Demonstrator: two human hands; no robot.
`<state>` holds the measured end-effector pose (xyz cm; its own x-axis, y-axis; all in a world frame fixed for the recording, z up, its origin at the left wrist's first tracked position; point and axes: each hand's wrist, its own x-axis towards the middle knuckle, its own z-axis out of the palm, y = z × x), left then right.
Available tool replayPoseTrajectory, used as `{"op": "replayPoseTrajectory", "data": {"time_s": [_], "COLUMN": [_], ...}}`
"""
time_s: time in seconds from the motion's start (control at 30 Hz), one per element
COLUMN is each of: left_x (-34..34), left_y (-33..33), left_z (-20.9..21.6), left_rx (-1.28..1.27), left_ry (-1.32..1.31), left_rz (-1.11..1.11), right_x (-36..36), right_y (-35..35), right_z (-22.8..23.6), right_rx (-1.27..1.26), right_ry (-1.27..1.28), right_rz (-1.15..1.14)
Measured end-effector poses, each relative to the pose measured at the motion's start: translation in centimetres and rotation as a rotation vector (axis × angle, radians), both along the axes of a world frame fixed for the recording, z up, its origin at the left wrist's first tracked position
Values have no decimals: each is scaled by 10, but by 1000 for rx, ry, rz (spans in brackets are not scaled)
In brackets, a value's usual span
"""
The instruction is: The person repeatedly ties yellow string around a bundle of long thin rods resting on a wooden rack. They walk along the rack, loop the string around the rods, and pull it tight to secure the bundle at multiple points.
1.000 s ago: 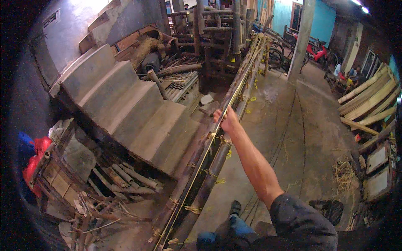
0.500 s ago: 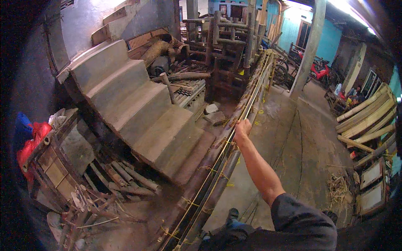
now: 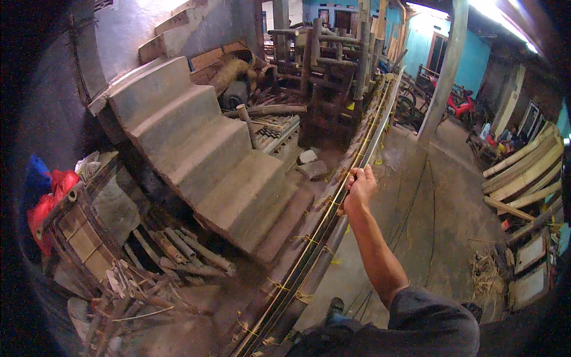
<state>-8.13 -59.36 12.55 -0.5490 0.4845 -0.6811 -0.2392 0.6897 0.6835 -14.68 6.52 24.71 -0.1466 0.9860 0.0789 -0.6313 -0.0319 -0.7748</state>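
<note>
Right hand (image 3: 360, 189) out beside the long bound poles (image 3: 320, 262), its grip clamped on a pale, flat strip (image 3: 383, 121). Strip slants up and away from the fingers, along the poles toward their far end. Yellow ties (image 3: 337, 261) on the poles. Concrete stairs (image 3: 208, 156) to the left.

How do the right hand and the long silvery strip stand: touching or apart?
Touching. The head view shows it: the right hand, fingers curled, meets the lower visible part of the long silvery strip, with no gap showing.
</note>
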Motion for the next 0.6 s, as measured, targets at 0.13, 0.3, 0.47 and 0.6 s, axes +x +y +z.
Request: {"op": "replayPoseTrajectory", "data": {"time_s": [0.13,0.3,0.47,0.6], "left_x": [12,2,30,21], "left_y": [20,31,25,64], "left_z": [24,22,11,99], "left_rx": [22,-4,8,57], "left_ry": [-94,-196,-29,1], "left_rz": [127,-59,140,92], "right_x": [-10,-31,-36,-24], "right_y": [40,74,84,80], "right_z": [-58,-154,-209,-234], "right_rx": [-153,-291,-345,-522], "right_ry": [-72,-143,-447,-185], "right_rz": [-5,-23,-79,255]}}
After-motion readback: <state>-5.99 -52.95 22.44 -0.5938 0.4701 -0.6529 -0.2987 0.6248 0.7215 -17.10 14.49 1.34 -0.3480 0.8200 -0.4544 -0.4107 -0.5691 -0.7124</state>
